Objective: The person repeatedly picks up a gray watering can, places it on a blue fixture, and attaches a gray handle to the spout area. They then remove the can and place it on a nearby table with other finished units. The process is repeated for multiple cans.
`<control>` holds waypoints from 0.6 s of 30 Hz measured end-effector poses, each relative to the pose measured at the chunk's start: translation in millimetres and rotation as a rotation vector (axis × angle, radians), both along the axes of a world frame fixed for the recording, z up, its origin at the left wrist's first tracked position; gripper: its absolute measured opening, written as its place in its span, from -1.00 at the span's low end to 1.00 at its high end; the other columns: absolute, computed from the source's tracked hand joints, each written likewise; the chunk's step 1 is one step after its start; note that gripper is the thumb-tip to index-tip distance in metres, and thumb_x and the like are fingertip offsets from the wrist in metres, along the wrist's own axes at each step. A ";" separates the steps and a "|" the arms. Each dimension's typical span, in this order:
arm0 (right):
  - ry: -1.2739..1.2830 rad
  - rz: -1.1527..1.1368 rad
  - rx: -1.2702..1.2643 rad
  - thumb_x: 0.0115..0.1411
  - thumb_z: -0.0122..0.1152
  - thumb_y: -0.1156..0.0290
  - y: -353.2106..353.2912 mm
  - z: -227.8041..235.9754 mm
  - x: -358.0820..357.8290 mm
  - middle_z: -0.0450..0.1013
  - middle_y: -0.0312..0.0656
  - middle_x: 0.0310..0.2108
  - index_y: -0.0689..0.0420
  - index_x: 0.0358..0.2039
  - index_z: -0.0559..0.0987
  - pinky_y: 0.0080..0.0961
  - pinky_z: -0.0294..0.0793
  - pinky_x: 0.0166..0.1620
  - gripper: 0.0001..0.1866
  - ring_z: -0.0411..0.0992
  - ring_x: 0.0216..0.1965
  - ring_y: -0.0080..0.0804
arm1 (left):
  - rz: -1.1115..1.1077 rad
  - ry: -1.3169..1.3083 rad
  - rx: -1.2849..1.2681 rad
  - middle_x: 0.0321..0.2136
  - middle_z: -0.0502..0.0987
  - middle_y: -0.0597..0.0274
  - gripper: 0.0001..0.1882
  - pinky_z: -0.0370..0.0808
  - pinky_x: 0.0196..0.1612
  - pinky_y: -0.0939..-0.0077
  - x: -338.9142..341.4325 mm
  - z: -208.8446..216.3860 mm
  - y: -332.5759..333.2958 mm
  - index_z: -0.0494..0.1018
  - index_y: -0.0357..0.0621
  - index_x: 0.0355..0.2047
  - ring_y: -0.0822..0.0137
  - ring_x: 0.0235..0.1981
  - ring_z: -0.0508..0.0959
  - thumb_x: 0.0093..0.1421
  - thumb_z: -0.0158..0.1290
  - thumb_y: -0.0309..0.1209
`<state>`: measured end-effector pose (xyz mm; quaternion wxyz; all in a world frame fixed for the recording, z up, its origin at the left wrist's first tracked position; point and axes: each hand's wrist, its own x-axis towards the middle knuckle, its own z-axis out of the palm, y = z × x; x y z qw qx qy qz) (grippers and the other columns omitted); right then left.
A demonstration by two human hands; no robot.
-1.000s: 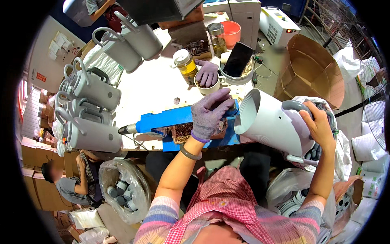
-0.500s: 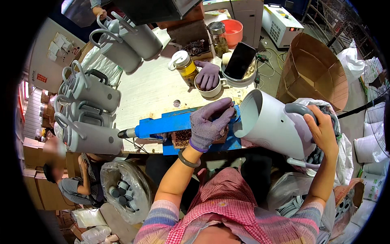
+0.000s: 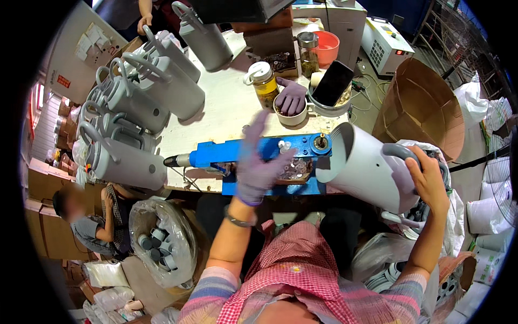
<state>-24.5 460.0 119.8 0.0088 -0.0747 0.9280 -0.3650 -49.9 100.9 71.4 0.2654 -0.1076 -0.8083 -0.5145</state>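
My bare right hand (image 3: pixel 429 177) is closed round the dark grey handle of a light grey plastic watering can (image 3: pixel 367 164). The can lies tilted on its side, its wide opening toward the right end of a blue machine arm (image 3: pixel 216 153). My left hand (image 3: pixel 258 164), in a purple-grey work glove, is over the middle of the arm. It is smeared by motion, but its fingers look spread, with nothing visible in them. A tray of small clear plastic parts (image 3: pixel 295 169) lies beside its fingertips. A small brass-coloured fitting (image 3: pixel 321 141) tops the arm's right end.
Several grey watering cans (image 3: pixel 127 162) stand at the table's left, near another person's hand (image 3: pixel 144 22). Behind the arm are a glove-topped cup (image 3: pixel 291 120), yellow-filled jar (image 3: pixel 263 85) and phone (image 3: pixel 333 82). A bag of grey parts (image 3: pixel 162 243) stands lower left; a cardboard box (image 3: pixel 421 102), right.
My left hand has moved left from the arm's right end, and its fingers have spread. My right hand still holds the can. At the back left, watering cans have shifted. The view has turned slightly.
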 end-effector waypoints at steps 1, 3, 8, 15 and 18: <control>0.010 -0.009 -0.010 0.32 0.15 0.24 3.4 0.1 5.0 0.35 -0.11 -0.61 0.25 -0.13 0.53 -0.46 0.32 -0.42 -0.70 0.29 -0.59 -0.40 | 0.014 0.008 -0.075 -0.02 0.54 0.00 -0.42 0.48 0.09 0.29 3.5 1.5 -28.9 0.48 -0.22 0.07 0.15 0.00 0.53 0.04 0.36 -0.36; -0.091 -0.040 -0.078 0.34 0.15 0.23 8.6 0.6 7.9 0.30 -0.26 -0.67 0.25 -0.18 0.52 -0.53 0.25 -0.51 -0.70 0.23 -0.63 -0.57 | 0.006 0.042 -0.251 -0.12 0.56 0.04 -0.56 0.49 0.03 0.25 9.0 -7.7 -70.3 0.56 -0.14 -0.05 0.09 -0.08 0.55 0.03 0.35 -0.37; -0.136 -0.024 -0.103 0.36 0.14 0.20 -4.9 -9.7 4.1 0.26 -0.37 -0.70 0.24 -0.29 0.49 -0.60 0.14 -0.61 -0.69 0.17 -0.69 -0.68 | -0.031 0.109 -0.659 -0.04 0.49 0.12 -0.48 0.35 0.10 0.12 11.4 -36.2 -47.8 0.56 0.05 -0.01 0.09 0.00 0.45 0.05 0.27 -0.03; -0.101 -0.048 -0.044 0.35 0.14 0.23 -5.6 -7.7 11.8 0.21 -0.32 -0.74 0.24 -0.34 0.48 -0.54 0.14 -0.59 -0.70 0.16 -0.68 -0.64 | 0.112 0.203 -0.870 0.06 0.43 0.13 -0.39 0.34 0.12 0.10 15.8 -55.7 -78.0 0.50 0.10 0.07 0.05 0.10 0.39 0.00 0.30 -0.02; -0.132 -0.067 -0.020 0.35 0.14 0.23 -1.6 -7.9 13.5 0.21 -0.32 -0.75 0.25 -0.35 0.48 -0.54 0.14 -0.58 -0.70 0.14 -0.68 -0.64 | 0.125 0.245 -0.803 -0.08 0.48 0.20 -0.56 0.39 0.05 0.20 24.6 -53.5 -89.5 0.57 0.08 -0.08 0.10 0.01 0.44 -0.02 0.35 -0.27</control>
